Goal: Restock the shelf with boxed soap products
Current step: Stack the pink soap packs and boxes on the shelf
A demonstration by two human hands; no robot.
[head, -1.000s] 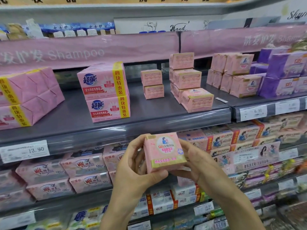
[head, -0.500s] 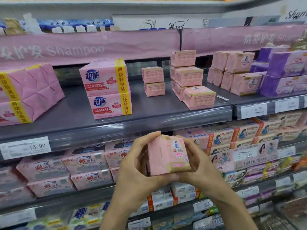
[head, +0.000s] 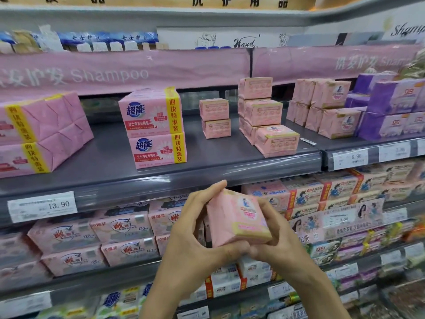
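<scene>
A pink soap box (head: 234,221) with a yellow band is held in front of the shelves, turned so a plain side faces me. My left hand (head: 193,236) grips its left side and underside, thumb below. My right hand (head: 282,240) holds its right side and back. On the grey shelf (head: 110,166) above stand more pink soap boxes: a low stack of two (head: 215,118) and a taller stepped stack (head: 264,116).
Larger pink four-packs (head: 154,127) and wrapped pink bundles (head: 43,132) sit left on the same shelf. Pink and purple packs (head: 391,107) fill the right section. Bare shelf lies in front of the low stack. Lower shelves are packed with soap packs.
Both hands have turned the box, so its printed face swung from facing me to the right. The box also sank slightly.
</scene>
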